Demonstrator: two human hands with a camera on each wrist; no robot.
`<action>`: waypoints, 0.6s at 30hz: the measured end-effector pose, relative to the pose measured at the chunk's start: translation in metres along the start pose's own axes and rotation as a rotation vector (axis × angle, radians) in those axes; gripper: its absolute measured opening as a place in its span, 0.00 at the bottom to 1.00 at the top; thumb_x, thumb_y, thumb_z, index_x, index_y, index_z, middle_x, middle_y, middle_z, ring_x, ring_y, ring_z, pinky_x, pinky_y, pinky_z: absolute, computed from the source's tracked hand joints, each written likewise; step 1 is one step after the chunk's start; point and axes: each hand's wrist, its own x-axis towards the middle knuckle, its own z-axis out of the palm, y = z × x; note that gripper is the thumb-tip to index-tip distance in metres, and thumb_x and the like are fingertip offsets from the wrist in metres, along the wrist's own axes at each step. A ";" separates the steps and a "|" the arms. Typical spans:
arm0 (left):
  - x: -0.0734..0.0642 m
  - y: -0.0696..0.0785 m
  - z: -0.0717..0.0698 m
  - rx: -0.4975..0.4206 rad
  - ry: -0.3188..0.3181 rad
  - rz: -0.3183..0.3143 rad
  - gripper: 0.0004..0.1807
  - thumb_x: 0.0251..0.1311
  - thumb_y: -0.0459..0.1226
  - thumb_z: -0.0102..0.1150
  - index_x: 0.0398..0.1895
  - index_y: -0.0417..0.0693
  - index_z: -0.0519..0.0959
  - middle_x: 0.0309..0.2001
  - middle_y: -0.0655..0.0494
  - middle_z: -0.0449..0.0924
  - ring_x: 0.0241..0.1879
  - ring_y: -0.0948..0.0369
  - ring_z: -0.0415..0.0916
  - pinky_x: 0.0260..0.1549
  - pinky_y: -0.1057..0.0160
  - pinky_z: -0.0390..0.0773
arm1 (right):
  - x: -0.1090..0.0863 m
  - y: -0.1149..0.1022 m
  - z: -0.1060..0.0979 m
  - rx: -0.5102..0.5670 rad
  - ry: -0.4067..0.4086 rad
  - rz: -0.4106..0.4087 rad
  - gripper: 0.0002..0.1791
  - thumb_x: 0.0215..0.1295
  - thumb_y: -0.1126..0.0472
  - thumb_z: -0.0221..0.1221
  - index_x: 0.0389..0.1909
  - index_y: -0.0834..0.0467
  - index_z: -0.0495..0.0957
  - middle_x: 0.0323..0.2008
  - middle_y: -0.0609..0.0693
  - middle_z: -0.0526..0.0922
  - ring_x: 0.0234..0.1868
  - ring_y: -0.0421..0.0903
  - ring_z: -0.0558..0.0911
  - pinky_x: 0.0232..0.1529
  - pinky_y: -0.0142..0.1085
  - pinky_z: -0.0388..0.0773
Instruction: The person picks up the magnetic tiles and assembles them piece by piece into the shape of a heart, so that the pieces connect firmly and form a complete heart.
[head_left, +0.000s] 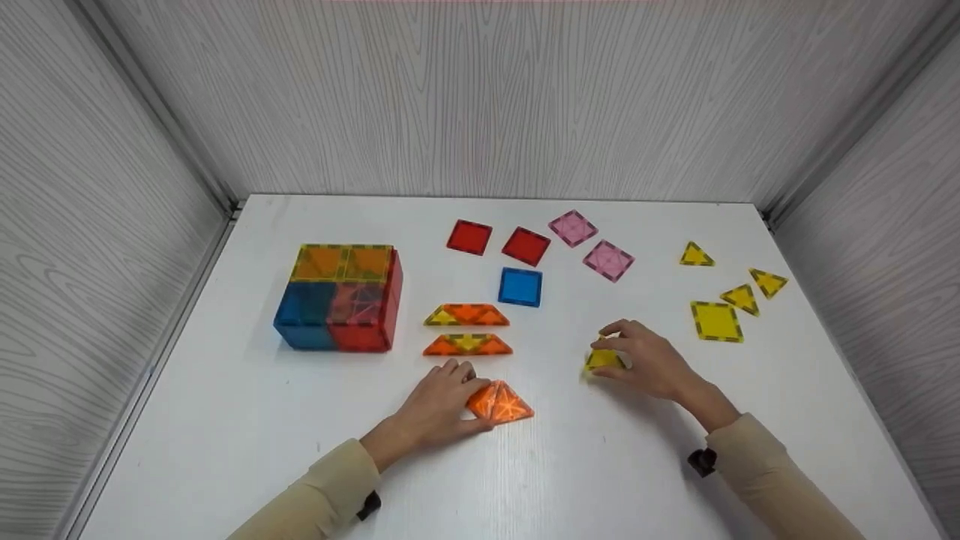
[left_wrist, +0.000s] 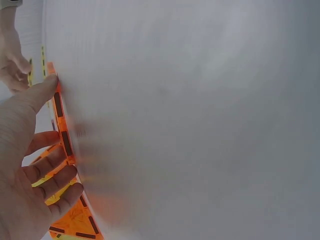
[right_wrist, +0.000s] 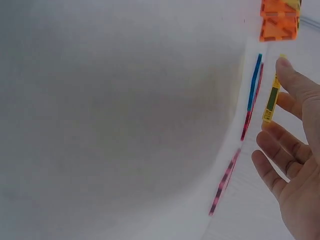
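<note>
In the head view, my left hand (head_left: pixel 436 405) holds two joined orange triangle magnetic tiles (head_left: pixel 511 405) at the front middle, thumb at the near side, fingers at the far side. The left wrist view shows the thumb on an edge of the orange tiles (left_wrist: pixel 61 117). My right hand (head_left: pixel 651 363) pinches a yellow triangle magnetic tile (head_left: pixel 602 360) between thumb and fingers, over the table to the right. From the right wrist, that yellow tile (right_wrist: pixel 271 102) appears edge-on. Just beyond my left hand stand two trapezoid strips (head_left: pixel 467 345) of orange and yellow triangles.
A box of coloured magnetic tiles (head_left: pixel 339 300) stands at left. Toward the back lie red squares (head_left: pixel 469 237), pink squares (head_left: pixel 609 261) and a blue square (head_left: pixel 520 286). A yellow square (head_left: pixel 717 322) and yellow triangles (head_left: pixel 697 255) lie at right. Walls surround the white table (head_left: pixel 225 420).
</note>
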 end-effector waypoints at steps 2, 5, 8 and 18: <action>0.000 0.000 0.000 0.002 0.002 0.001 0.37 0.66 0.64 0.64 0.71 0.54 0.78 0.61 0.50 0.77 0.62 0.52 0.71 0.69 0.44 0.76 | 0.006 -0.008 0.007 -0.024 -0.035 -0.040 0.21 0.64 0.48 0.73 0.55 0.52 0.88 0.58 0.55 0.84 0.57 0.53 0.83 0.59 0.48 0.86; 0.000 0.000 0.000 -0.007 0.002 -0.001 0.37 0.65 0.64 0.64 0.71 0.54 0.78 0.61 0.50 0.77 0.62 0.52 0.71 0.67 0.46 0.77 | 0.013 -0.017 0.016 -0.041 -0.079 -0.101 0.21 0.66 0.47 0.72 0.55 0.51 0.88 0.58 0.54 0.84 0.56 0.52 0.83 0.57 0.46 0.86; 0.000 0.001 0.001 -0.004 0.010 0.002 0.37 0.65 0.64 0.64 0.70 0.54 0.78 0.60 0.50 0.78 0.60 0.53 0.71 0.65 0.47 0.78 | 0.019 -0.025 0.023 -0.037 -0.103 -0.143 0.20 0.66 0.46 0.71 0.55 0.51 0.88 0.58 0.53 0.84 0.55 0.51 0.83 0.55 0.45 0.86; 0.001 0.000 0.002 0.055 0.032 0.017 0.36 0.64 0.64 0.65 0.68 0.55 0.80 0.56 0.52 0.77 0.56 0.55 0.70 0.62 0.49 0.78 | 0.028 -0.042 0.034 -0.041 -0.172 -0.225 0.21 0.68 0.45 0.70 0.57 0.50 0.87 0.62 0.51 0.84 0.57 0.50 0.81 0.55 0.44 0.86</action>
